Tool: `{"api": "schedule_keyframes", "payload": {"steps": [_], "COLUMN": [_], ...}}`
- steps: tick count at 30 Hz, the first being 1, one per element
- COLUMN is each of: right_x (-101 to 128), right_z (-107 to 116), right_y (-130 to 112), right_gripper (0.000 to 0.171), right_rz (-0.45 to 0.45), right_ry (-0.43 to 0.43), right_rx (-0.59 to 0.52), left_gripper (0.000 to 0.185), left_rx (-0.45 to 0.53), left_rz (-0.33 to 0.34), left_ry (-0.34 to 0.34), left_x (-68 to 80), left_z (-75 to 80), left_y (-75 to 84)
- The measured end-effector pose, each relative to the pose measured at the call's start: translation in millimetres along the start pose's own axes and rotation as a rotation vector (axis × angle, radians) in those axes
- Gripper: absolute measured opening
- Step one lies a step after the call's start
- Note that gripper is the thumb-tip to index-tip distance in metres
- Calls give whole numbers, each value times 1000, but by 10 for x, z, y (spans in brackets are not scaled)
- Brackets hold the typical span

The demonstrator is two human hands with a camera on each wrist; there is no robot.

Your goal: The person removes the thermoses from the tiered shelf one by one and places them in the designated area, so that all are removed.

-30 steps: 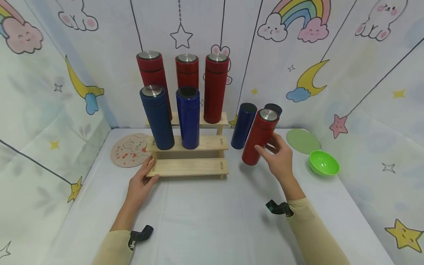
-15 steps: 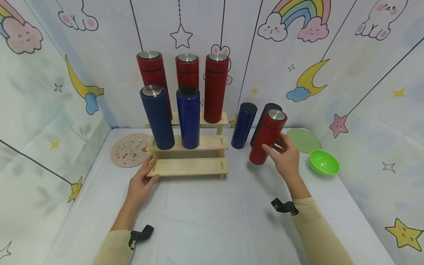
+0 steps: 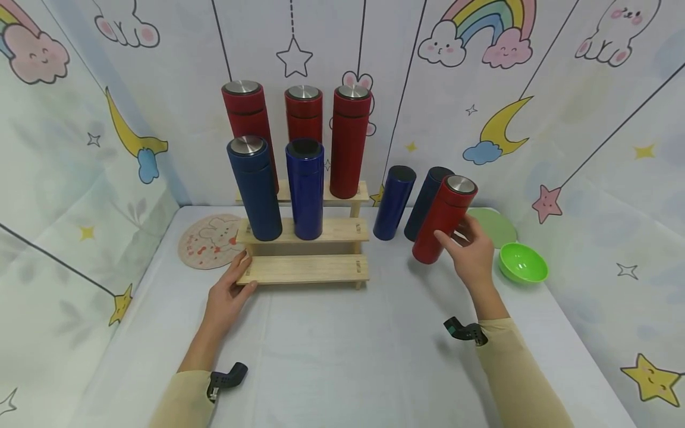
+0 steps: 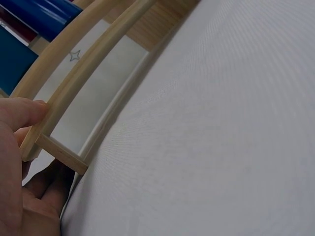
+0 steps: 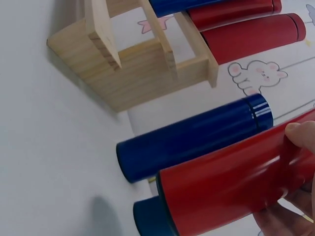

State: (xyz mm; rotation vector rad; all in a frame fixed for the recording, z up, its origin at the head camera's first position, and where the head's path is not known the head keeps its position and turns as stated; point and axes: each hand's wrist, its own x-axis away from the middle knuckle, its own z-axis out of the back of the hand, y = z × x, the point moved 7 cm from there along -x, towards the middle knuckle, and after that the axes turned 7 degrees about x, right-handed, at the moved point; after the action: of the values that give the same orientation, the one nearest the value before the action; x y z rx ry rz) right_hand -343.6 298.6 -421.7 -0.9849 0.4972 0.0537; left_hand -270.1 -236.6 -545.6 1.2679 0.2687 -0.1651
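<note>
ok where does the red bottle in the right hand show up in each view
Head: red bottle, right of centre, in the right hand.
Left wrist: not in it.
Right wrist: red bottle at lower right.
Shared landmark: wooden rack, in all three.

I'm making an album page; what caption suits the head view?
Left hand grips a wooden rack of red and blue flasks while the right hand holds another red flask.

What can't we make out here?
Head: lower part of the middle red flask, hidden by the bright blue flask.
Right wrist: top of the held red flask, past the right edge.
Right wrist: most of the navy flask, behind the held red flask.
Left wrist: part of the left hand, past the left edge.
</note>
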Motion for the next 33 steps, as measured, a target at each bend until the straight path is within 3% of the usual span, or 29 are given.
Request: {"api": "schedule_keyframes", "payload": {"steps": [18,33], "right_x": [-164,-290], "right_z": [138,267], "right_y": [189,439], "right_gripper": [63,67], "right_rz": [-6,-86], "right_ry": [36,51], "right_rx": [29,56], "left_gripper": [61,62], "left_rx": [13,9], "left_rz": [-10,-10], "left_ry": [-6,-15], "left_x": [3,-6], "left_z": [-1,-14], "left_y": [24,1]}}
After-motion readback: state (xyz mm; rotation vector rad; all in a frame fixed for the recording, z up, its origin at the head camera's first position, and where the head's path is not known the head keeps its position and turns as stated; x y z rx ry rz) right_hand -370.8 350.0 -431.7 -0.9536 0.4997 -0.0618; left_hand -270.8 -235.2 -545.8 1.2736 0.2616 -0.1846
